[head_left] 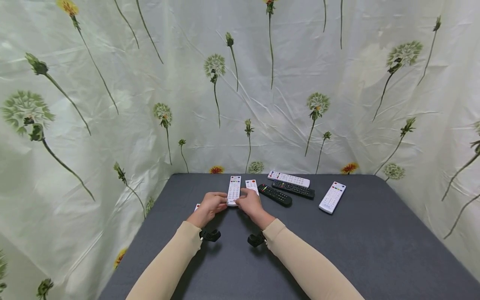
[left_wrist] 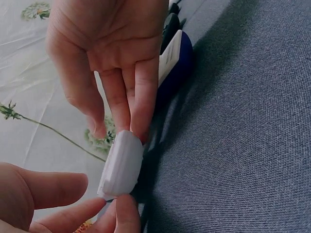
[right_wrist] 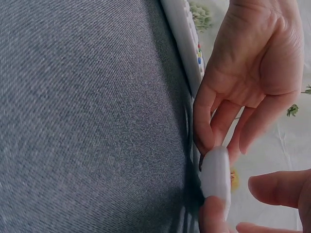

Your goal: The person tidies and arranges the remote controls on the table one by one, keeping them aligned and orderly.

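A white remote control (head_left: 234, 189) with rows of buttons points away from me between both hands. My left hand (head_left: 213, 204) touches its left side near the close end with the fingertips. At its right side the fingertips of my right hand (head_left: 250, 203) rest against it. The wrist views show the remote's plain white near end (left_wrist: 122, 165), with both thumbs lifted off it and the fingers fairly straight. Another white remote (head_left: 197, 206) is mostly hidden behind my left hand. A smaller white remote (head_left: 251, 184) with red buttons lies just beyond my right hand, partly covered.
To the right lie two black remotes (head_left: 275, 195) side by side, with a long white remote (head_left: 288, 179) behind them. Farther right another white remote (head_left: 332, 197) lies at a slant. A flower-print curtain (head_left: 285, 104) hangs behind the dark grey table (head_left: 360, 250).
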Demonstrator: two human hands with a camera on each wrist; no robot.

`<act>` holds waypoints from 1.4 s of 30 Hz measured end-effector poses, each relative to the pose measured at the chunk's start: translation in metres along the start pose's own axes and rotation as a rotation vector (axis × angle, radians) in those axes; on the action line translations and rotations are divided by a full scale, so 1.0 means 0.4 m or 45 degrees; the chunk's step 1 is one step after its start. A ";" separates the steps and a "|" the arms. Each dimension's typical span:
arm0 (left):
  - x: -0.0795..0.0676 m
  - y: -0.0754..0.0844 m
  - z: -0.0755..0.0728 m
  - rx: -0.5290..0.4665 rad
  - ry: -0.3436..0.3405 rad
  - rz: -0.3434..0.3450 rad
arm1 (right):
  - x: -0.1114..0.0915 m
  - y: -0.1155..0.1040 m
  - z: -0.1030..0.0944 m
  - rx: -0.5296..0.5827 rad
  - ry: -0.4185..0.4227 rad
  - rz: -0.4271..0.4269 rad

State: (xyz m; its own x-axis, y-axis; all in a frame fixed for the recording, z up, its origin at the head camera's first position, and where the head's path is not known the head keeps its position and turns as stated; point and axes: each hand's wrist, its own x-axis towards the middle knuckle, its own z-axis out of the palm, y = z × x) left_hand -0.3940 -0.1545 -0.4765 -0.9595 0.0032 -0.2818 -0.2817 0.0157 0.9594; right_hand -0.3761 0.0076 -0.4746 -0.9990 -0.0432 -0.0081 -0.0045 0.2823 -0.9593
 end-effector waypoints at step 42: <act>-0.072 0.016 -0.023 -0.114 -0.032 0.081 | -0.027 -0.026 -0.031 0.373 -0.119 0.000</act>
State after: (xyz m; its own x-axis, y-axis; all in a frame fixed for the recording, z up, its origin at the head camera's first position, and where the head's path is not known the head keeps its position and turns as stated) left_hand -0.3683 -0.1637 -0.4622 -0.9753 0.0262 -0.2192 -0.2205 -0.0749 0.9725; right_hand -0.3658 0.0172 -0.4610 -0.9906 -0.1353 -0.0210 0.0219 -0.0052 -0.9997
